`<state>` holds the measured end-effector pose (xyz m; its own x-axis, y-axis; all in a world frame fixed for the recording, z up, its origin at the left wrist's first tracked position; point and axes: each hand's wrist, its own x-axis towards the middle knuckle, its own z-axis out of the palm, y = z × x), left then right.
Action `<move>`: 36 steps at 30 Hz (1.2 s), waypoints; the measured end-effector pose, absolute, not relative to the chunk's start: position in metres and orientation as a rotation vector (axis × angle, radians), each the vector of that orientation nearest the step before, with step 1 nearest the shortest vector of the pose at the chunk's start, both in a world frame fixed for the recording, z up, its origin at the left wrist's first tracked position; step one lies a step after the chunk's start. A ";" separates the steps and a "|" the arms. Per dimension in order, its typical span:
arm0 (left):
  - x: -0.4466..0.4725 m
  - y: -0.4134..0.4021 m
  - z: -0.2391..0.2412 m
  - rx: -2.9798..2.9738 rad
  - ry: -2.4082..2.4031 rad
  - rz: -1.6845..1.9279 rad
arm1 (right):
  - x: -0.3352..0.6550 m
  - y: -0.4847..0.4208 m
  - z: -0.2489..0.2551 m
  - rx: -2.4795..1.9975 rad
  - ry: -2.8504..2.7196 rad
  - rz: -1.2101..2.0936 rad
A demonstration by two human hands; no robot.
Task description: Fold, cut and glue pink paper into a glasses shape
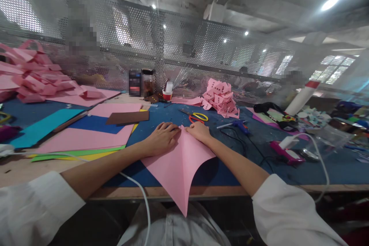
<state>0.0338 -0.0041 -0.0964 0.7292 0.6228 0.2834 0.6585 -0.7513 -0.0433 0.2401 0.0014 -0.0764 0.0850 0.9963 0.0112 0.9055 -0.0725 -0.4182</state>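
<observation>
A pink sheet of paper (170, 169) with a crease down its middle lies in front of me, its pointed near corner hanging over the table's edge. At the far end of the crease, my left hand (164, 138) presses on the paper with bent fingers. Close beside it, my right hand (198, 132) is closed on the sheet's far right edge. Both hands' fingertips are partly hidden. Just beyond my right hand lie scissors (200, 116) with red and yellow handles.
Coloured sheets (92, 140) and a brown strip (128, 117) lie left. Pink paper piles stand far left (37, 73) and behind the scissors (220, 98). A blue glue gun (240, 126) and a pink power strip (286, 153) are right. A white cable (141, 188) crosses the front edge.
</observation>
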 end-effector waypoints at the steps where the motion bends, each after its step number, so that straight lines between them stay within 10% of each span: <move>1: 0.034 -0.004 -0.096 -2.787 -1.045 -0.380 | 0.240 0.001 -0.076 -2.052 -1.891 0.405; 36: 0.032 -0.001 -0.100 -2.789 -1.016 -0.399 | 0.231 0.005 -0.074 -2.083 -1.870 0.362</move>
